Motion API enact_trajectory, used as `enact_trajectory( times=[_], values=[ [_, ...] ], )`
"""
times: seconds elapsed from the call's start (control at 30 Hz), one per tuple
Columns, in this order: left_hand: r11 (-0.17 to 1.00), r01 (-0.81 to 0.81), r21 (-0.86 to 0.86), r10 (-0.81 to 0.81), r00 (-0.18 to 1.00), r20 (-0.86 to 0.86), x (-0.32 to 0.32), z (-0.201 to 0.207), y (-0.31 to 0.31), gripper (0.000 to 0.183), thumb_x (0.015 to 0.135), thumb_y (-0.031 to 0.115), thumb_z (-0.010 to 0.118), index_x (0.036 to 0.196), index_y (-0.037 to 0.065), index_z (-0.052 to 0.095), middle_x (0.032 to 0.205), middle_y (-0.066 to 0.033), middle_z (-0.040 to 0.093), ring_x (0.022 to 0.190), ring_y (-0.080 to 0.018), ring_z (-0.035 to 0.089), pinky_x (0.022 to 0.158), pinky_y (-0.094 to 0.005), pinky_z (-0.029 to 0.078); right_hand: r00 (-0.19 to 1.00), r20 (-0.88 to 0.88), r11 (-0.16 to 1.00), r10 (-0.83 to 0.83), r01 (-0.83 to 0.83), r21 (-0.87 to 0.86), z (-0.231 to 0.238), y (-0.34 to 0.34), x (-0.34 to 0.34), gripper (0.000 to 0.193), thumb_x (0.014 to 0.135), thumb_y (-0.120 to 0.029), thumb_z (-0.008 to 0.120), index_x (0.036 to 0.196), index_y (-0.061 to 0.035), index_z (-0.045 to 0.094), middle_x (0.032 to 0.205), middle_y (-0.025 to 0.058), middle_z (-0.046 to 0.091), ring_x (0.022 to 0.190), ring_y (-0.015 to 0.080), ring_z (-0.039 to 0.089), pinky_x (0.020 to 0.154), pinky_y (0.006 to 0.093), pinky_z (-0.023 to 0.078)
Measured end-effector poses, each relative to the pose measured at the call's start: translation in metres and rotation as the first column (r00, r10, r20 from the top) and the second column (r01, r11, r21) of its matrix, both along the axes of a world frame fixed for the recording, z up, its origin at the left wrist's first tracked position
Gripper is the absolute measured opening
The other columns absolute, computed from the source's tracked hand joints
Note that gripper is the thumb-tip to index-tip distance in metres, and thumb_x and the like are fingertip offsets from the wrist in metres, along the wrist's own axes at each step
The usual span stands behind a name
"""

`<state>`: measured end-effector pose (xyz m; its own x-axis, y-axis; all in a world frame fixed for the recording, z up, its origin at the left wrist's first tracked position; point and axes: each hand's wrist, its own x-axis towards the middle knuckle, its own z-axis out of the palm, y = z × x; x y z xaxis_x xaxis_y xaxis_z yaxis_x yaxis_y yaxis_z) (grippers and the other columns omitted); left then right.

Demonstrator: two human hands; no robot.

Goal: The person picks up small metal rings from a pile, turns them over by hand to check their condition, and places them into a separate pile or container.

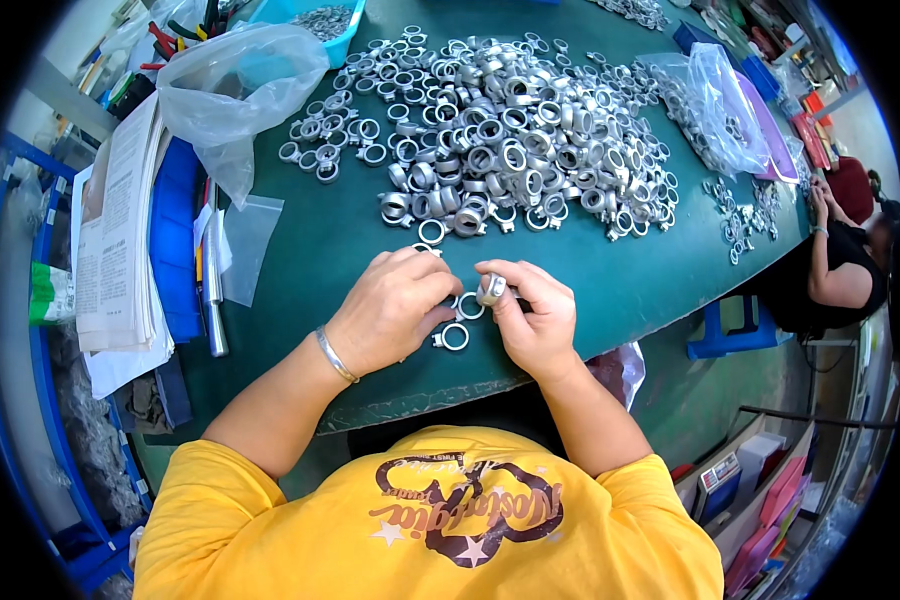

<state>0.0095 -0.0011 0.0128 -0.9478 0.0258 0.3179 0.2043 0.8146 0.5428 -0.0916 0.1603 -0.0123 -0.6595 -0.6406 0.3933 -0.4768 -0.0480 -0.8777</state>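
Between the thumb and fingers of my right hand [538, 318] is a small silver metal ring clamp [492, 289], with its lug side showing. My left hand [395, 308] is beside it, palm down over the green table, fingers bent toward the thumb. Whatever its fingertips pinch is mostly hidden. Two loose ring clamps lie flat between my hands: an upper ring [470, 306] close to my left fingertips and a lower ring [455, 337] nearer the table edge. Just beyond my left knuckles, another ring [431, 232] rests on the table.
A large heap of ring clamps [515, 140] covers the far middle of the green table [300, 300]. At left are a clear plastic bag [235, 85], papers [120, 235] and a blue bin [177, 240]. Another person [845, 260] sits at far right near a blue stool [735, 330].
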Motion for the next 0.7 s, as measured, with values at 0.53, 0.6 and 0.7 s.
enact_trajectory(
  times=[0.53, 0.6, 0.7],
  values=[
    [0.954, -0.101, 0.283, 0.132, 0.987, -0.093, -0.002, -0.002, 0.007, 0.018, 0.067, 0.000, 0.075, 0.083, 0.005, 0.069, 0.084, -0.0071, 0.057, 0.072, -0.0194, 0.058, 0.063, -0.0279, 0.047, 0.734, 0.611, 0.953, 0.297, -0.193, -0.232, 0.001, 0.010, -0.009, 0.020, 0.091, -0.014, 0.061, 0.106, -0.0006, 0.065, 0.075, 0.0035, 0.064, 0.058, 0.0047, 0.048, 0.053, 0.0172, 0.038],
    [0.941, -0.102, 0.322, 0.131, 0.989, -0.069, -0.002, 0.001, 0.007, 0.016, 0.071, -0.002, 0.073, 0.084, 0.004, 0.067, 0.085, -0.0069, 0.057, 0.072, -0.0165, 0.059, 0.063, -0.0257, 0.048, 0.689, 0.641, 0.939, 0.339, -0.204, -0.278, -0.001, 0.010, -0.011, 0.021, 0.091, -0.014, 0.061, 0.107, -0.0004, 0.064, 0.075, 0.0051, 0.064, 0.057, 0.0057, 0.048, 0.051, 0.0173, 0.037],
    [0.820, -0.138, 0.556, 0.151, 0.988, 0.022, -0.002, -0.002, 0.008, 0.015, 0.076, -0.003, 0.069, 0.088, 0.001, 0.062, 0.086, -0.0061, 0.057, 0.075, -0.0138, 0.060, 0.066, -0.0247, 0.051, 0.511, 0.777, 0.927, 0.367, -0.134, -0.350, 0.006, 0.010, -0.013, 0.022, 0.091, -0.009, 0.057, 0.109, 0.0020, 0.062, 0.076, 0.0099, 0.064, 0.055, 0.0085, 0.049, 0.047, 0.0178, 0.034]
  ],
)
